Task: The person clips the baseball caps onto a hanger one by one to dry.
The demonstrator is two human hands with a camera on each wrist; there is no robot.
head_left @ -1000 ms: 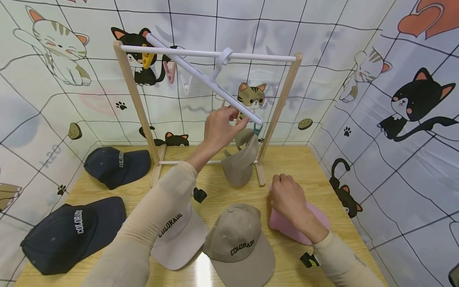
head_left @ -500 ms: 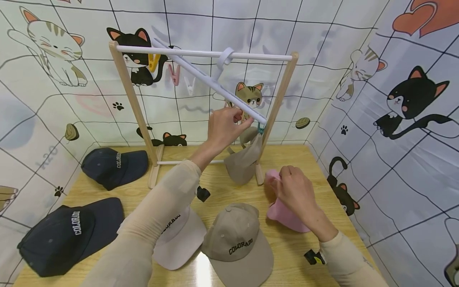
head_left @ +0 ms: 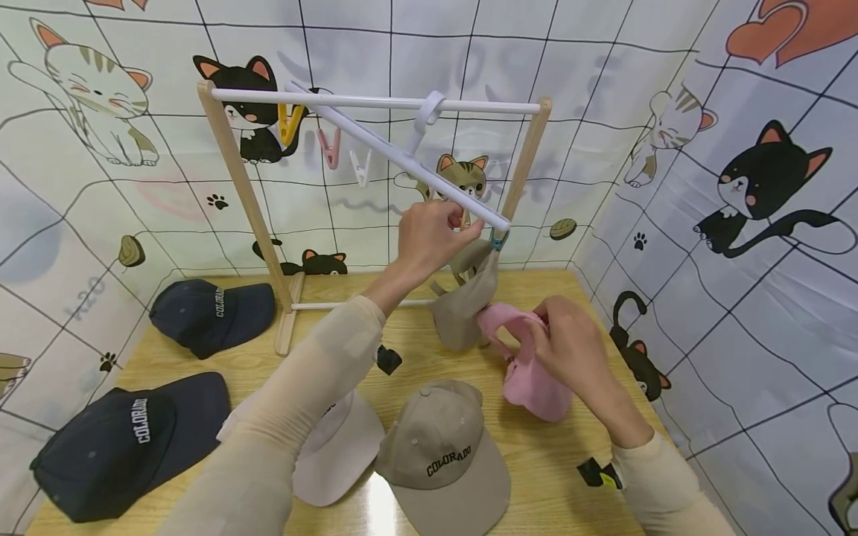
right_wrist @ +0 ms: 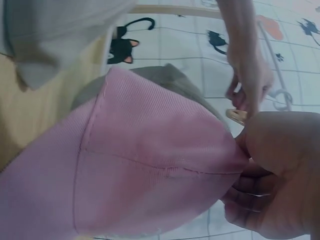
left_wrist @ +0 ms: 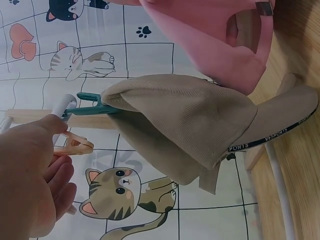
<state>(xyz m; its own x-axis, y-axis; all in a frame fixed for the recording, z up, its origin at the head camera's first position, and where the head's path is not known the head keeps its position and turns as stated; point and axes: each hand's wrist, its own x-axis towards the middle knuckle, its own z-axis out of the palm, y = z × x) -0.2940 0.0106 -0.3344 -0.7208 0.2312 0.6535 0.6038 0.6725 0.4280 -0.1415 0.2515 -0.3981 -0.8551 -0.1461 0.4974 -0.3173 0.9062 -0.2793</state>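
Observation:
A white clip hanger [head_left: 409, 160] hangs slanted from a rack, its right end low. At that lower end my left hand [head_left: 432, 234] pinches a peach clothespin [left_wrist: 75, 145]. Beside it, a teal clothespin [left_wrist: 90, 105] grips a beige cap [left_wrist: 185, 120], which hangs with its brim down. My right hand [head_left: 573, 342] holds a pink cap [head_left: 536, 380] by the crown, pinching the fabric between thumb and fingers, as the right wrist view shows. The pink cap is raised off the table, close to the hanging cap. Yellow [head_left: 290, 124], pink [head_left: 328, 149] and white [head_left: 360, 168] clothespins dangle at the higher end.
The wooden rack [head_left: 244, 193] stands at the back of the table [head_left: 429, 365]. Two navy caps [head_left: 127, 439] [head_left: 211, 313] lie at the left. A pale cap [head_left: 342, 454], partly behind my left arm, and a beige cap [head_left: 445, 454] lie in front.
My right hand has lifted the pink cap off the table and brought it up toward the hanger. My left hand and the hanger's low end have shifted slightly right.

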